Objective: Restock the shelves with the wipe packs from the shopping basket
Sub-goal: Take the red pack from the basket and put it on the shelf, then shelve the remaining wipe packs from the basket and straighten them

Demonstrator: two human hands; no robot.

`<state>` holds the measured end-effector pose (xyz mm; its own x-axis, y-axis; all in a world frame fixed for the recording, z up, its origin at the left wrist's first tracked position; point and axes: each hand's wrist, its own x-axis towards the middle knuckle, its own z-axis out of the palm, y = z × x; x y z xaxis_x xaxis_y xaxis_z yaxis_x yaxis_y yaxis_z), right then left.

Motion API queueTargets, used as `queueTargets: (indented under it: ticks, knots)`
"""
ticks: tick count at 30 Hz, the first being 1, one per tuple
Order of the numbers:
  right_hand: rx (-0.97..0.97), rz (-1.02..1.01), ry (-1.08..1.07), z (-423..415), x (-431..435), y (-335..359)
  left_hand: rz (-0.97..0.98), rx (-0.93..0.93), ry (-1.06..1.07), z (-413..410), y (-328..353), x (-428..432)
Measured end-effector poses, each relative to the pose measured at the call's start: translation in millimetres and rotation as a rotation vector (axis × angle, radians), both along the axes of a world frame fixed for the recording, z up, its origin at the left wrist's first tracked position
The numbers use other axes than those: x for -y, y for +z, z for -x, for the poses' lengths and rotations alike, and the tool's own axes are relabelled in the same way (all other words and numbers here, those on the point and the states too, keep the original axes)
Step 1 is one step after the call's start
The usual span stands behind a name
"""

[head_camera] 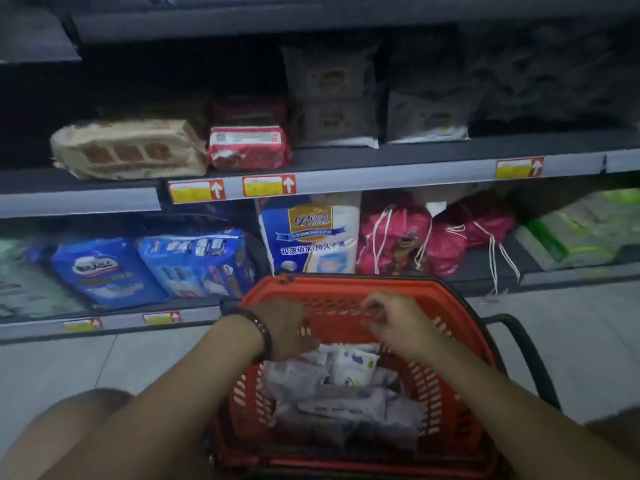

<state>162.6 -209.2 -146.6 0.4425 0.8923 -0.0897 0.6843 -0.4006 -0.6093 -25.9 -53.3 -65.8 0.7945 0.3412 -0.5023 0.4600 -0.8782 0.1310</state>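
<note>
A red shopping basket [346, 284] stands on the floor in front of the shelves. Several white and grey wipe packs [349, 370] lie in a loose pile inside it. My left hand [280, 325], with a dark band on the wrist, reaches down into the basket's far left part; its fingertips are at the edge of a white pack and hidden from view. My right hand [394, 323] hovers over the far right part of the basket, fingers loosely curled, nothing visible in them. Similar grey-white wipe packs [332, 98] stand stacked on the middle shelf [381, 176], in dim light.
A beige pack [128, 150] and a red pack [247, 147] lie on the middle shelf's left. On the bottom shelf are blue packs [110, 268], a tall white-blue pack [311, 233], pink drawstring bags [408, 237] and green packs [581, 230]. The basket's black handle [519, 348] sticks out right.
</note>
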Motion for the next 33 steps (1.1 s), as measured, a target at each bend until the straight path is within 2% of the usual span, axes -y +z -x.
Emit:
queueTargets:
  ticks: [3, 6, 8, 11, 13, 15, 18, 21, 24, 28, 30, 33]
  knots:
    - [-0.096, 0.380, 0.002, 13, 28, -52, 0.061, -0.219, -0.025, -3, -45, 24]
    - [-0.034, 0.654, 0.144, 32, 40, -87, 0.092, -0.363, -0.064, -9, -87, 34]
    - [-0.031, 0.751, 0.175, 42, 44, -108, 0.113, -0.374, -0.054, -10, -107, 35]
    - [-0.139, 0.842, 0.132, 30, 53, -174, 0.174, -0.347, -0.059, -11, -134, 37]
    - [-0.244, 0.839, 0.111, 22, 58, -199, 0.193, -0.324, -0.071, -12, -147, 42]
    - [-0.290, 0.773, 0.087, 26, 55, -178, 0.208, -0.272, -0.055, -14, -159, 45]
    - [-0.193, 0.739, 0.063, 29, 49, -143, 0.189, -0.228, -0.053, -13, -176, 44]
    - [-0.183, 0.731, 0.040, 23, 45, -131, 0.237, -0.216, -0.023, -17, -186, 45]
    - [-0.159, 0.713, 0.100, 11, 44, -118, 0.384, -0.168, 0.078, -30, -196, 52]
    - [-0.207, 0.713, 0.121, -6, 41, -78, 0.462, -0.073, 0.127, -41, -190, 58]
    - [-0.239, 0.727, 0.083, -17, 38, -57, 0.505, -0.034, 0.198, -45, -179, 56]
    - [-0.179, 0.631, -0.014, -38, 30, -7, 0.588, 0.121, 0.393, -50, -160, 41]
